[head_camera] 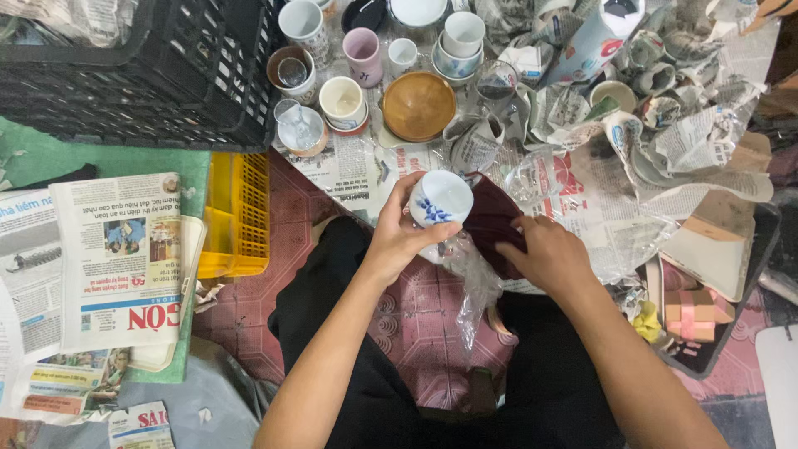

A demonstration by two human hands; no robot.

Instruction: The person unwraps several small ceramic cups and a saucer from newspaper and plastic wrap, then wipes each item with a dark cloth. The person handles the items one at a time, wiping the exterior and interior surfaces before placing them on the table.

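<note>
My left hand (397, 234) grips a small white cup with a blue flower pattern (440, 199), held tilted over my lap. My right hand (544, 252) presses on a dark maroon cloth (492, 223) right beside the cup. A crumpled clear plastic sheet (475, 278) hangs below the cup and cloth. Both forearms reach up from the bottom of the view.
Several cups, mugs and a brown bowl (417, 105) stand on spread newspaper (349, 166) ahead. Crumpled newspaper wrappings (665, 125) pile at the right. A black crate (150, 66) and yellow basket (237, 216) lie left, with a stack of newspapers (116, 258). Small pink boxes (694, 312) sit right.
</note>
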